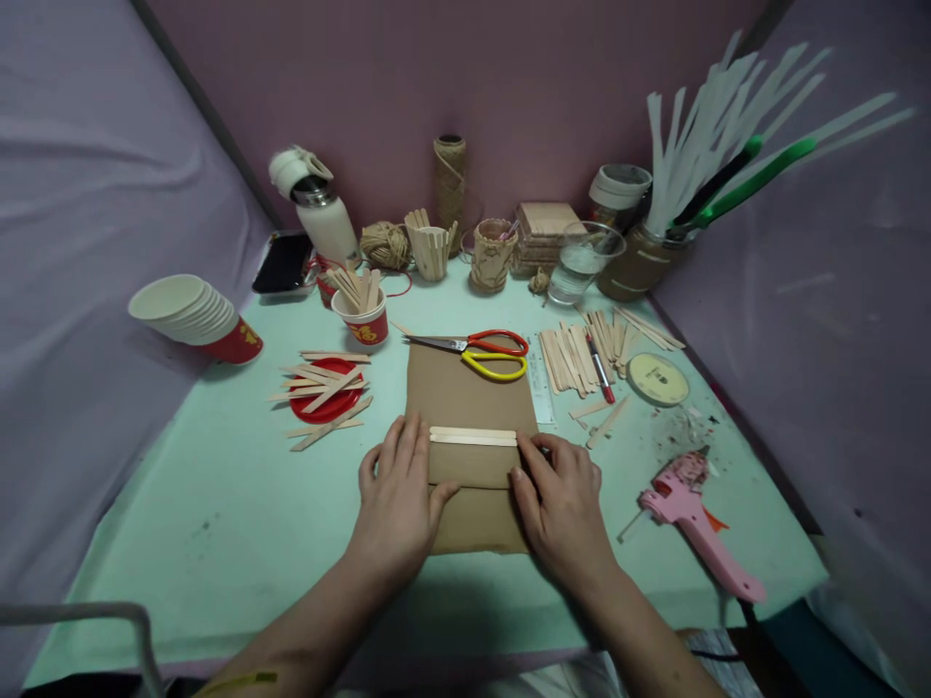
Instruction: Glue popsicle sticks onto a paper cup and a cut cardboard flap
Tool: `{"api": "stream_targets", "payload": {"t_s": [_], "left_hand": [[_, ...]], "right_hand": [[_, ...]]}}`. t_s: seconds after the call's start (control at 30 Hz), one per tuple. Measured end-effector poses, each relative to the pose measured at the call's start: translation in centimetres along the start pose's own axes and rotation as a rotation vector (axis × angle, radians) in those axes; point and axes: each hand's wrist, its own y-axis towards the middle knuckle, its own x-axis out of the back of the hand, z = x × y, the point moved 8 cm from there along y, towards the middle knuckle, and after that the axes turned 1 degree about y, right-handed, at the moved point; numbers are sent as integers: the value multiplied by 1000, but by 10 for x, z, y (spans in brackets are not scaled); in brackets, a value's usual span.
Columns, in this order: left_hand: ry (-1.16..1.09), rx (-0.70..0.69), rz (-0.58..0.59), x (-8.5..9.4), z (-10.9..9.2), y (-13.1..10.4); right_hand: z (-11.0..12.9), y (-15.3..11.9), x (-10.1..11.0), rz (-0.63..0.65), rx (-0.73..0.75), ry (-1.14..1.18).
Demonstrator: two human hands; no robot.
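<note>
Two popsicle sticks [472,436] lie side by side across a smaller cardboard piece [469,467], which rests on a larger cardboard sheet [465,393]. My left hand [399,490] is flat with fingers stretched, by the left ends of the sticks, its thumb on the cardboard. At the right ends, my right hand [559,490] touches with its index fingertip, thumb apart and lower on the cardboard's right side. Scissors [472,347] with red and yellow handles lie on the sheet's far end.
A pink glue gun [698,523] lies at right. Loose sticks [571,359], a pen [600,368] and a ribbon spool [658,378] are beyond my right hand. At left are a red plate [320,412] with sticks and stacked paper cups [196,315]. A water cup [578,271] stands behind.
</note>
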Motion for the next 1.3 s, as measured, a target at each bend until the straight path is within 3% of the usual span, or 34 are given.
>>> {"api": "stream_targets", "payload": {"t_s": [0.77, 1.07, 1.3], "left_hand": [[56, -65, -8, -7, -3, -1], [-30, -6, 29, -2, 1, -1], [-46, 8, 34, -2, 2, -1]], "right_hand": [[20, 0, -9, 28, 68, -203], [8, -4, -5, -42, -15, -15], [9, -5, -5, -46, 13, -36]]}}
